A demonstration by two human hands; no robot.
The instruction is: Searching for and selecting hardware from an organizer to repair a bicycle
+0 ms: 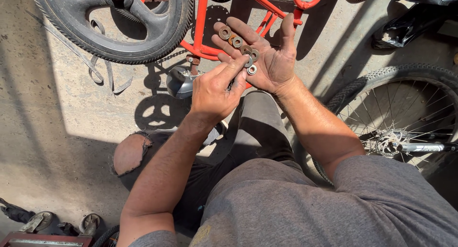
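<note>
— What's the ground like there?

— Bare concrete floor (57,113), half in sun, half in shade. At eleven o'clock lies a small black wheel (114,25) with moulded spokes, joined to a red bicycle frame (202,23) that runs up towards twelve. A loose rubber strip (102,75) curls on the floor just below that wheel.

— And off to the other side?

— At three o'clock a larger spoked wheel (405,113) with a knobbly tyre, a metal axle at its hub. A black plastic bag (410,23) sits at one o'clock.

— The hands?

— The right hand (267,51) is held flat and wide, palm up, near twelve o'clock. A row of washers (238,44), some rusty and some bright, lies across its fingers and palm. The left hand (214,89) comes in from seven o'clock, fingers drawn close, its thumb and forefinger pinching at the lowest washer in the row.

— Is that one lifted clear?

— Cannot tell; the fingertips cover it.

— Anything below them?

— The person's dark trousers (260,128), torn at the knee, and a grey pedal (180,82) just left of the hands.
</note>
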